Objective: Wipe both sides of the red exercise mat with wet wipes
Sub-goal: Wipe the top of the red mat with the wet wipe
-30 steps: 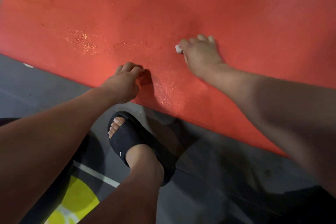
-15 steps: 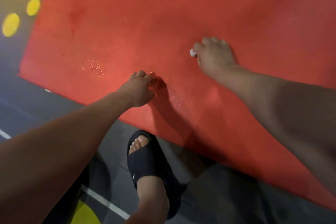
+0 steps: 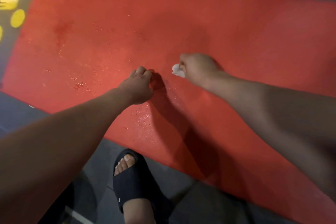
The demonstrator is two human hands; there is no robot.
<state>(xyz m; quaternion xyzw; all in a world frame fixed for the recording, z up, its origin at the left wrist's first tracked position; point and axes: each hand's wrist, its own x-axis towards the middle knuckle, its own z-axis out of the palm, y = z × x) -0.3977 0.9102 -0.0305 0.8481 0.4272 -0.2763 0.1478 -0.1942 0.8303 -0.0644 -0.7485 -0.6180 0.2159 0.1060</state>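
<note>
We see a dim, warm-toned scene. The brightest patch of the flat textured red exercise mat (image 3: 109, 76) lies just left of the bare left hand (image 3: 138, 86), where wet specks glint. Light seems to us to come from the left, since each arm (image 3: 63, 142) throws a dark shadow to its right. The crumpled white wet wipe (image 3: 177, 71) in the bare right hand (image 3: 198, 69) is soft-edged. Both arms smear toward the lower corners, and the mat's outline skews with wide-angle stretch. The dark grey floor (image 3: 218, 205) nearer us than the hands is murky.
</note>
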